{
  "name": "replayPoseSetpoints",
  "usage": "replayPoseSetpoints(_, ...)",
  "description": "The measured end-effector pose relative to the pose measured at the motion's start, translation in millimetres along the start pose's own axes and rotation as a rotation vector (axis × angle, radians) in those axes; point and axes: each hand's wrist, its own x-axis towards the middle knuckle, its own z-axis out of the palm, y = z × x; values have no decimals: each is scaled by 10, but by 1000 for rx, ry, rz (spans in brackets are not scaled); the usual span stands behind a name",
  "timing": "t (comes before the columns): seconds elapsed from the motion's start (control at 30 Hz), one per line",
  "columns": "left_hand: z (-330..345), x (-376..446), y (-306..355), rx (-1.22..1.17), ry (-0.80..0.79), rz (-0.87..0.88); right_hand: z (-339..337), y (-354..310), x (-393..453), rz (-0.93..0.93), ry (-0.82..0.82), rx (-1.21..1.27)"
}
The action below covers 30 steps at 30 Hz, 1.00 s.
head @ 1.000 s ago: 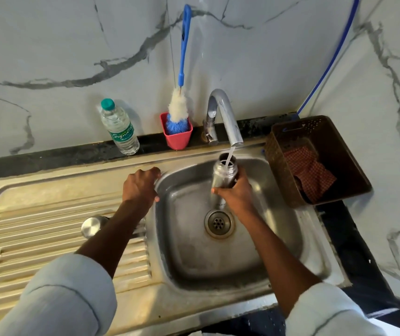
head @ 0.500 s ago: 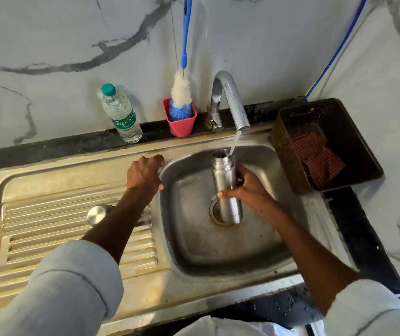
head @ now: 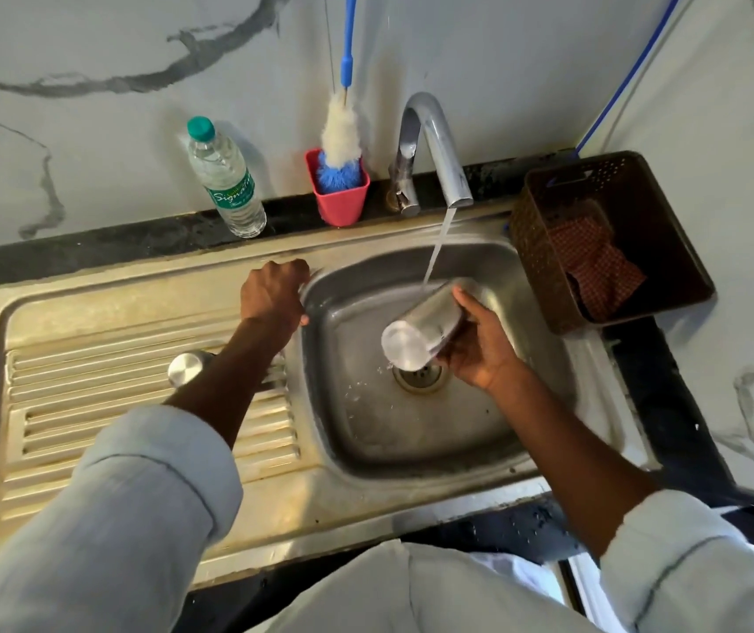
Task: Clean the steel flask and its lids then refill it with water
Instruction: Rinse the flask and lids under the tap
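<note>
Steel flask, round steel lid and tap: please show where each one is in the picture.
steel flask [head: 427,319], head view, on its tilted side wall.
round steel lid [head: 185,367], head view, on its shiny flat top.
tap [head: 441,143], head view, on the curved spout.

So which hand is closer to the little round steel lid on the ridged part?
Left. The left hand grips the sink's rim just beyond the lid, its forearm passing right over it. The right hand is across the basin, holding the flask.

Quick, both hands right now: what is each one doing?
Left hand: fingers curled over the sink rim, gripping it.
Right hand: holding the steel flask, tilted, under the running tap.
</note>
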Motion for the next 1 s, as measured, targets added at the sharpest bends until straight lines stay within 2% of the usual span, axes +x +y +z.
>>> replayPoseSetpoints(0.13, -23, -7, -1, 13, -22, -8, 82, 59, 46, 165, -18, 256)
replayPoseSetpoints(0.23, -62, -17, 31, 55, -33, 21, 137, 26, 75, 268, -43, 321)
replayPoseSetpoints(0.37, -57, -36, 141, 47, -44, 59, 188, -157, -47, 378, -164, 399)
replayPoseSetpoints(0.5, -42, -32, 410, -204, -33, 81, 96, -175, -69, 379, -168, 409)
replayPoseSetpoints(0.6, -59, -10, 775, -406, -14, 194, 48, -120, -59, 462, -98, 362)
replayPoseSetpoints(0.7, -149, 47, 1085, -627, -3, 215, 56, -182, -147, 397, -139, 334)
replayPoseSetpoints(0.77, -204, 102, 1218, -703, -9, 216, 66, -225, -191, 383, -159, 343)
replayPoseSetpoints(0.9, -198, 190, 1339, -787, -82, 294, 99, -280, -199, 428, -99, 374)
replayPoseSetpoints(1.0, -139, 293, 1372, -862, -117, 369, 163, -367, -264, 415, -132, 379)
